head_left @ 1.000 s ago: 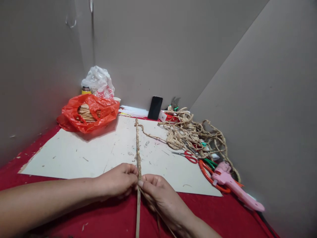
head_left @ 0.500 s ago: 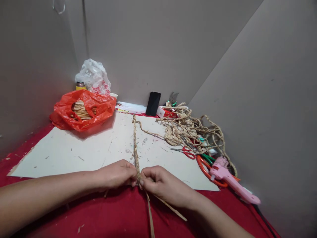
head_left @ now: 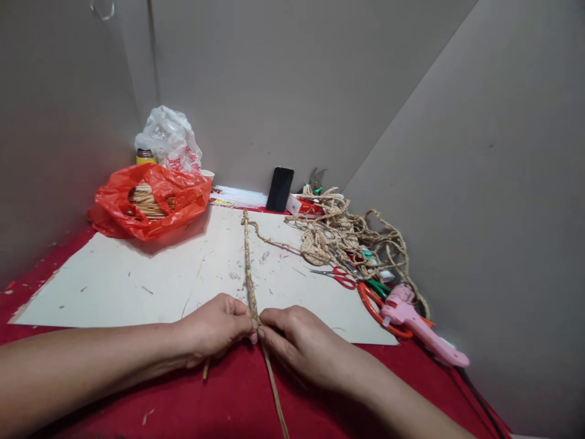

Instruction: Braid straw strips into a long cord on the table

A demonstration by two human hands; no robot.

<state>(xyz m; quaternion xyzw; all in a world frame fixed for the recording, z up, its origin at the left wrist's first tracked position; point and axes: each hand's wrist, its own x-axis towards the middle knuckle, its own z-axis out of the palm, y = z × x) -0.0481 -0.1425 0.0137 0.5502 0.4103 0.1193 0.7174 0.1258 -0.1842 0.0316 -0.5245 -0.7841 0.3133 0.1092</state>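
Left hand and right hand: fingers of both pinched closed on the near end of one braided cord, which extends forward from them over one white board. Beyond the fingers, leftward: one orange-red plastic bag containing straw strands. Rightward: one pair of scissors, one pink glue gun.

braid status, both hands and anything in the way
Left hand and right hand pinching braid at its near end. Loose strand trailing toward the camera. Red-handled scissors lie to the right, apart from both hands.
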